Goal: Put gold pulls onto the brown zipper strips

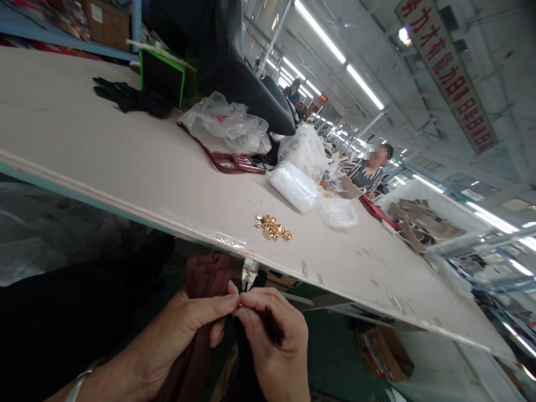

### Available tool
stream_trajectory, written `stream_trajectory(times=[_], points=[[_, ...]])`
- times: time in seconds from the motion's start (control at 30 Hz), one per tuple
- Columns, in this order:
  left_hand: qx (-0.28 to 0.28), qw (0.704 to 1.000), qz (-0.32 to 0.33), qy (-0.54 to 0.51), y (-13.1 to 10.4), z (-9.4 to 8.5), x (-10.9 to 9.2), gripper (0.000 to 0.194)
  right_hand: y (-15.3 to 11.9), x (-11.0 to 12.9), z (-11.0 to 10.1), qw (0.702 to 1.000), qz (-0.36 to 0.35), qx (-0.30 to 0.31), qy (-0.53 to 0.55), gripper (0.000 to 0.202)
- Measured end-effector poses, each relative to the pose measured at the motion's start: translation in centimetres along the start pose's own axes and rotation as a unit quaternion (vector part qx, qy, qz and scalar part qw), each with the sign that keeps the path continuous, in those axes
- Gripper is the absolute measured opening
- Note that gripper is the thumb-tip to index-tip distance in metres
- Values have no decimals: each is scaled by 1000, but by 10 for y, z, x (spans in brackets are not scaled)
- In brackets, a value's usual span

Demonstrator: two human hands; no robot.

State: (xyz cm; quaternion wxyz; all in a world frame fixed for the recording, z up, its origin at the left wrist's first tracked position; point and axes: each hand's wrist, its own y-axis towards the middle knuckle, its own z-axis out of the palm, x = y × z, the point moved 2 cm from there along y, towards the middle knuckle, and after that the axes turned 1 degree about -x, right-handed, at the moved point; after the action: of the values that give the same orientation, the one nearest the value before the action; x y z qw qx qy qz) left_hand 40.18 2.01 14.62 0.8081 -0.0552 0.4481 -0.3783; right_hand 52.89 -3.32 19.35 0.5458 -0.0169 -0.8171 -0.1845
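At the lower middle, below the table edge, my left hand has its thumb and fingers closed on brown fabric strips, which hang down past the palm. The fingertips of my right hand are pinched and meet the left thumb; a tiny gold-coloured bit shows between them, too small to make out. Just above the fingertips, a white-wrapped tool tip sticks out near the table edge. A small pile of gold metal pieces lies on the table beyond my hands.
Clear plastic bags, a calculator and a black glove lie farther back on the table. A black bag stands behind them. Beneath the table is a cardboard box. A person is at the right rear.
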Motion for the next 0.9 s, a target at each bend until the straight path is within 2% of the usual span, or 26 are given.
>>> stream_trajectory(times=[0.13,0.23,0.4,0.63,0.8,0.9], points=[[-23,997,31,62,-1,-1,-5,26,-3,-11,1,998,58,-14,28,5],[-39,993,67,85,3,-2,-6,24,-3,-15,2,997,68,-19,22,4],[-60,990,95,82,6,-5,-4,25,-2,-13,4,1000,15,-16,-9,6],[-63,991,66,94,4,-2,-4,29,-6,-19,4,996,-23,-82,-16,7],[-45,998,34,41,6,1,0,27,-3,-16,5,982,-142,-85,-88,15],[-41,999,23,-2,7,3,1,26,-1,-15,8,972,-186,-73,-122,25]])
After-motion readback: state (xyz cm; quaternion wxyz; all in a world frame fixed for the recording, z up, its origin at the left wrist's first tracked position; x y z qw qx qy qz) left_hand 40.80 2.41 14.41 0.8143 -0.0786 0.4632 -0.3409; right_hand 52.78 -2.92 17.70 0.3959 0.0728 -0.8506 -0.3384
